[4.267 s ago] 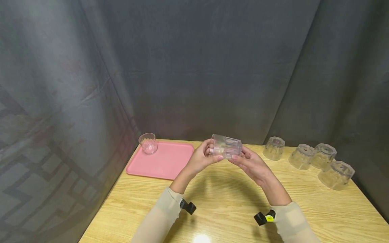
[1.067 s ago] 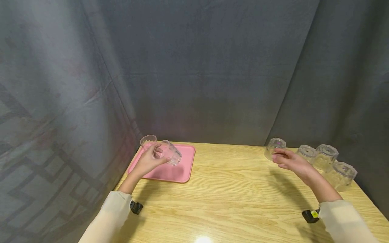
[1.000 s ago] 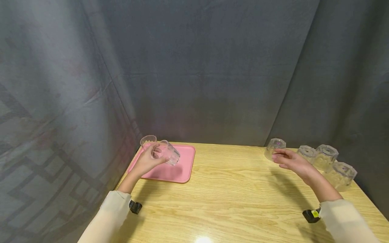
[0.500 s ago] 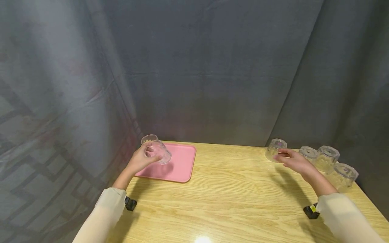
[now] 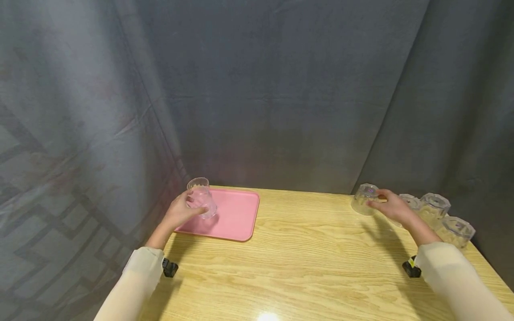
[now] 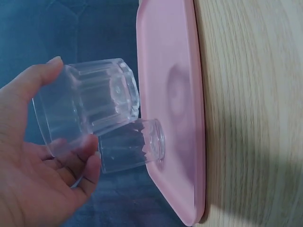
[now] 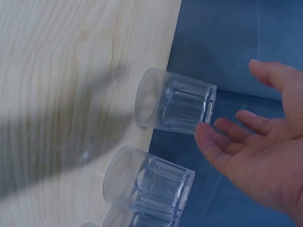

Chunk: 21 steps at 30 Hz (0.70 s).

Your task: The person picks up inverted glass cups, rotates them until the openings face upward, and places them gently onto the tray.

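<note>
Left hand (image 5: 181, 213) at 9 o'clock on the table (image 5: 305, 263), fingers (image 6: 87, 161) and thumb curled around a clear ribbed glass (image 5: 204, 204), grasping it just above the pink tray (image 5: 237, 218). In the left wrist view, held glass (image 6: 90, 111) tilted, base close beside a second clear glass (image 6: 132, 145) standing on the tray (image 6: 175, 94) near its far left corner; touching or merely overlapping, cannot tell. In the head view, second glass mostly hidden behind the held one, only a rim (image 5: 198, 183) showing.

Right hand (image 5: 391, 208) at 2 o'clock, fingers (image 7: 222, 142) relaxed and spread, released, holding nothing, fingertips at the side of an upturned clear glass (image 5: 363, 198) resting mouth-down on the wood. From the right wrist view, fingertips just beside this glass (image 7: 175, 106), contact not certain. Three more upturned glasses in a row toward 3 o'clock: one (image 5: 410, 201) partly behind the hand, next (image 5: 433, 206), last (image 5: 459, 231) nearest the table edge. Nearest neighbour (image 7: 149, 184) just beside the reached glass in the wrist view.

Cream sleeves (image 5: 136, 285) on both forearms, small black wrist cameras (image 5: 169, 268) strapped beneath. Grey cloth backdrop (image 5: 281, 89) behind and at both sides.
</note>
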Tool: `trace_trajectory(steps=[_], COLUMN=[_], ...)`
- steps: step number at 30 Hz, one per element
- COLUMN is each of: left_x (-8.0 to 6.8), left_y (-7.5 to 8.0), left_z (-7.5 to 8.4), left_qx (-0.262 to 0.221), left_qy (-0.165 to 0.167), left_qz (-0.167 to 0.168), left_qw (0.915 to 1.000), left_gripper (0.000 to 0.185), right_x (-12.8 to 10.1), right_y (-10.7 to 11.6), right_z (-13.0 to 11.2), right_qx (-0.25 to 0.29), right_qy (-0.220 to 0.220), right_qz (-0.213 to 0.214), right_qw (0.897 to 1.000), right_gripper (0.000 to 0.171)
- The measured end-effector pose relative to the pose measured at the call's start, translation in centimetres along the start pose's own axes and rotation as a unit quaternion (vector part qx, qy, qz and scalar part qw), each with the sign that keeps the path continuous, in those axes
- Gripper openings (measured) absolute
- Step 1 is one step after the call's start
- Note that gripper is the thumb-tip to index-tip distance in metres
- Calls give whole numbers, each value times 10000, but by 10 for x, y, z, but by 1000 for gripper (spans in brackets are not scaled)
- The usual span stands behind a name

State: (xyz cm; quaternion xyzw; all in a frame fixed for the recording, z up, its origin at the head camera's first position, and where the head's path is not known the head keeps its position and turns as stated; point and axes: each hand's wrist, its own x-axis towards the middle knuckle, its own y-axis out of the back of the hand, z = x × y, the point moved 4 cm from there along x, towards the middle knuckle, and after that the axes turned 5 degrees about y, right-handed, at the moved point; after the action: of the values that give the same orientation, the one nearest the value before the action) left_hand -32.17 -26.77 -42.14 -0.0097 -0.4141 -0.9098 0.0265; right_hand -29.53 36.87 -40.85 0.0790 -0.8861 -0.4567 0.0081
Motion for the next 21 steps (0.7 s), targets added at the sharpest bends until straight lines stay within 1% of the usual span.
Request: trace_trajectory(steps=[3,6,10,12,17,21], left_x=[0,0,2,2,2,3], left_y=[4,8,11,11,13,14], left_z=[-2,-8,-18,-23,-31,-34], left_qx=[133,238,251,260,317,425], left_qy=[41,195,451,534,655,717], left_qz=[7,-17,-88,-93,15,39], left_qw=[9999,9995,9986,9982,9973,9965], left_gripper=[96,98,101,101,97,96], right_x=[7,14,23,26,35,37], right_y=[2,3,3,2,-1,-1], right_z=[0,-1,1,3,9,14], right_qx=[-250,-469,-702,-754,-877,-899], right_qy=[45,76,21,-63,-134,-234], right_qz=[10,-16,-17,-16,90,201], right_qw=[9997,9989,9975,9971,9960,9955], right_gripper=[87,86,83,82,83,85])
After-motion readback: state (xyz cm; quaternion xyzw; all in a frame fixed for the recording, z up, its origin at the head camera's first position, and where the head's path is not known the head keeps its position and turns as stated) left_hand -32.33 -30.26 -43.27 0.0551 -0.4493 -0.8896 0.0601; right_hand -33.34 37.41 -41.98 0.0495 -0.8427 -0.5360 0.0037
